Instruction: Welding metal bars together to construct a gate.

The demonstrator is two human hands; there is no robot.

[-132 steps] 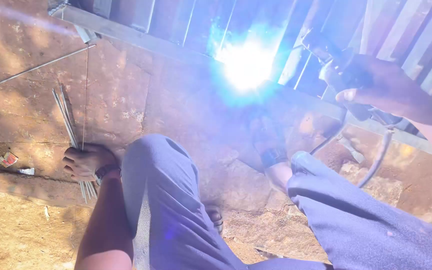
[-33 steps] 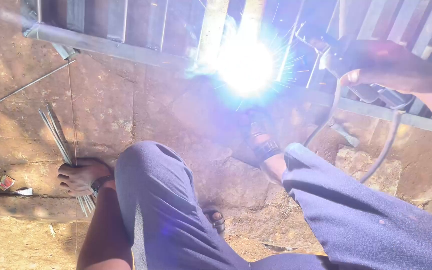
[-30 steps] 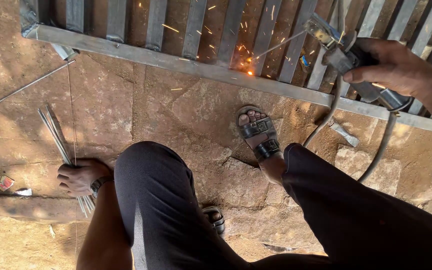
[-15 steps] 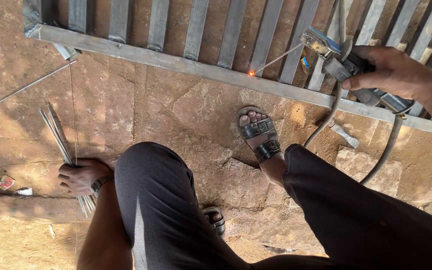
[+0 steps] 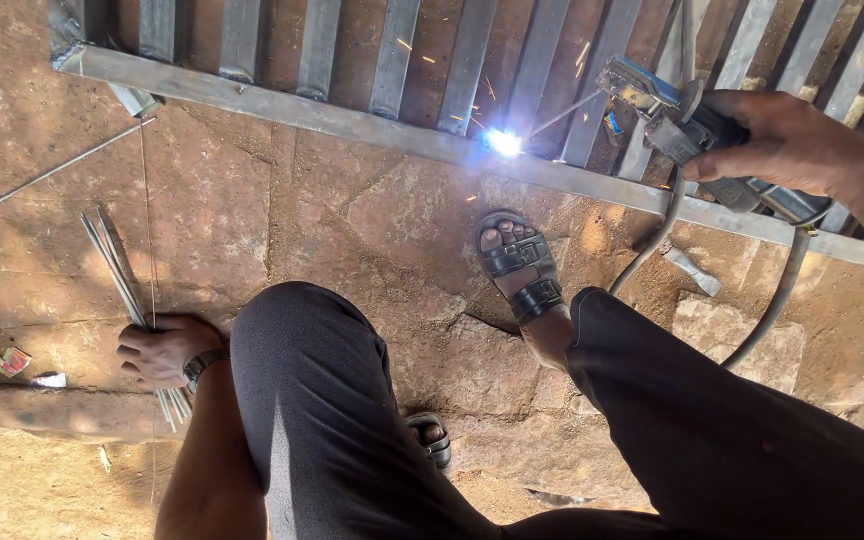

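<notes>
The welding holder [image 5: 697,135] sits in the upper right of the view, gripped by the right hand [image 5: 787,145]. One thin welding rod [image 5: 562,112] runs from the holder's clamp down and left to a bright blue-white arc [image 5: 502,143], which burns on the horizontal steel bar [image 5: 352,115] of a metal frame. Small sparks scatter above the arc. The right fingers [image 5: 727,160] are clamped around the holder's handle, with the forearm entering from the right edge. One dark cable [image 5: 767,310] hangs from the holder and loops down behind the right leg.

The frame lies flat on the floor [image 5: 392,220], which is made of rough, cracked reddish stone slabs in strong sunlight. At least nine upright slats [image 5: 397,55] are visible, joined to the horizontal bar.

The left hand [image 5: 162,350] rests palm down on the floor at lower left, the arm straight and bearing weight. Its fingers [image 5: 137,352] lie close together, pressed over one bundle of spare rods [image 5: 117,270]; the exact number of rods cannot be told. One single rod [image 5: 52,172] lies apart, further up and left.

Two sandalled feet are visible: one sandal [image 5: 520,265] stands just below the arc, and the other [image 5: 432,440] shows partly between the dark trouser legs [image 5: 322,420]. One small metal offcut [image 5: 692,270] lies beside the cable.
</notes>
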